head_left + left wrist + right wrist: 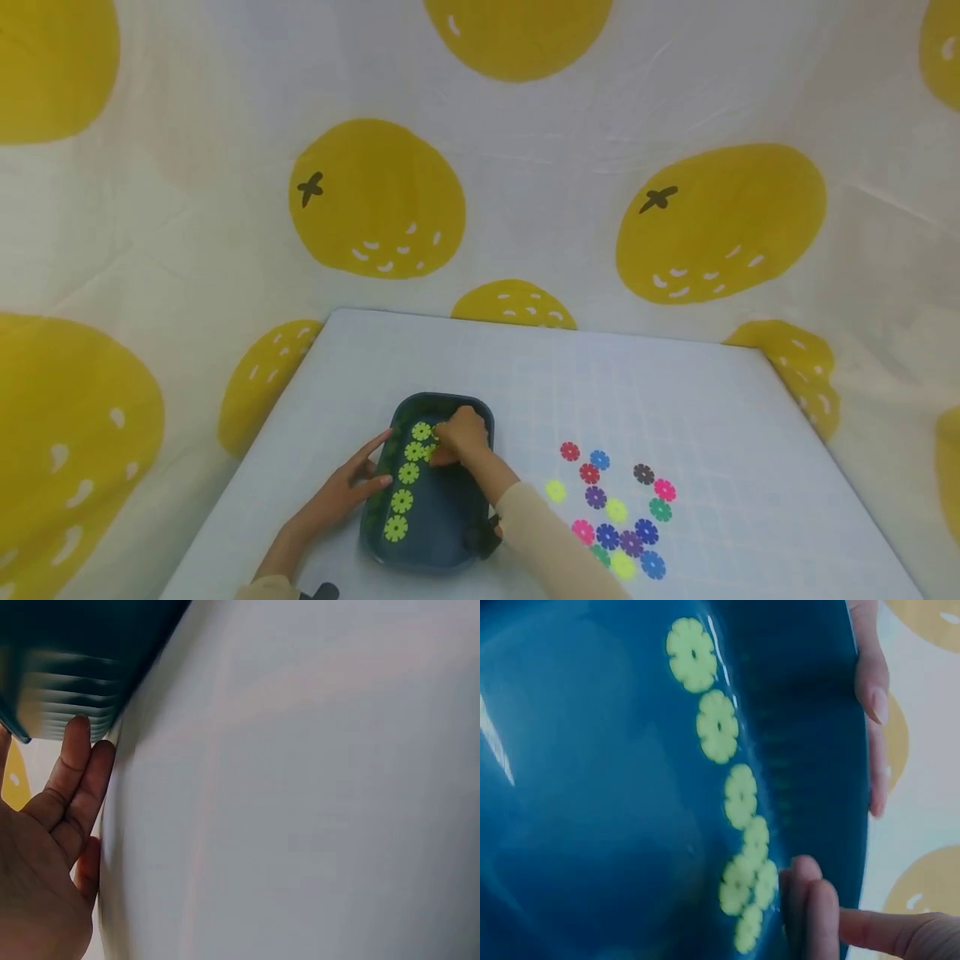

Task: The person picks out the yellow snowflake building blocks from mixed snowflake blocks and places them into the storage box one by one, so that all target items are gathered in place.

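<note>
A dark teal tray (450,529) stands on the white table. Along its left side runs a row of yellow-green notched discs (402,501), with several bunched at the far end. My left hand (341,492) rests against the tray's left rim, thumb and fingers spread; in the left wrist view its fingers (78,761) lie straight along the ribbed tray wall. My right hand (463,433) reaches down inside the far part of the tray. In the right wrist view its fingertips are right beside the bunched discs (739,885); whether they pinch one I cannot tell.
Right of the tray, loose notched discs (632,543) in red, blue, purple, pink, green, black and yellow lie scattered on the table (720,433). A white cloth with yellow fruit prints (378,200) hangs behind and around the table.
</note>
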### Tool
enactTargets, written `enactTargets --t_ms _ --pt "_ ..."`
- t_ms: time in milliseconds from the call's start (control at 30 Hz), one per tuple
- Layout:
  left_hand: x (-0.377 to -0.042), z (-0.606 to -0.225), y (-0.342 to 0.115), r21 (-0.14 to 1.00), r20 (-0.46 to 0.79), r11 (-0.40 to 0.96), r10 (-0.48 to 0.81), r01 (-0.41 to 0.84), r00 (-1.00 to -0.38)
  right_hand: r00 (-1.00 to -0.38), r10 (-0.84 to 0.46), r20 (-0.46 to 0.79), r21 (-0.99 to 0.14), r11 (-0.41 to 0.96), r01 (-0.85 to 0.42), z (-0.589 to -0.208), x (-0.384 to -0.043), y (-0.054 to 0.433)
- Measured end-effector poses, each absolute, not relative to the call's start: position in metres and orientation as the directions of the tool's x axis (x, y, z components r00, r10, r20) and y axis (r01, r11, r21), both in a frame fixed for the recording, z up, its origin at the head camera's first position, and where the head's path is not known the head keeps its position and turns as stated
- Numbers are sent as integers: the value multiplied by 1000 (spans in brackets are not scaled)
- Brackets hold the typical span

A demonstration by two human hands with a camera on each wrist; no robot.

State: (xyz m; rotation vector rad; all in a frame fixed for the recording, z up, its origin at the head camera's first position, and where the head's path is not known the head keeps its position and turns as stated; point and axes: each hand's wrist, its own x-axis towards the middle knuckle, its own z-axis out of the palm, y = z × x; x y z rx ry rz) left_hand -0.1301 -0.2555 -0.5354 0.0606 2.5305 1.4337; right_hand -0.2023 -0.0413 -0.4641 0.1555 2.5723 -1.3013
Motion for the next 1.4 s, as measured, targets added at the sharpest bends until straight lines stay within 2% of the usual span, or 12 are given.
enactTargets --t_ms 100,267,367,767,900,1033,1233,1400 --pt "-131 -535 -255 847 -179 526 153 -73 -972 -960 -55 -276 -810 551 201 -452 -206 -33" --pt "-132 -533 -254 845 -181 530 146 -78 -973 -913 -165 -372 -899 309 310 -430 -211 -9" --pt "-130 -532 -255 838 -178 540 138 -77 -974 -905 -186 -384 -907 263 330 -422 -214 12" --pt "-129 -530 -256 826 -189 557 131 -85 -973 -897 -108 -430 -854 371 365 -433 -207 93" --pt "-130 -530 -254 828 -199 553 133 -94 -971 -900 -191 -393 -839 474 266 -448 -199 117" --pt "-129 -529 -255 826 -197 556 126 -95 -972 -887 -348 -303 -830 554 66 -466 -193 141" --pt "-129 -528 -253 823 -197 560 128 -94 -972 -811 -560 -169 -723 629 -284 -489 -189 174" --pt "-129 -530 -253 821 -201 562 118 -101 -972 -762 -624 -174 -644 658 -391 -499 -187 187"
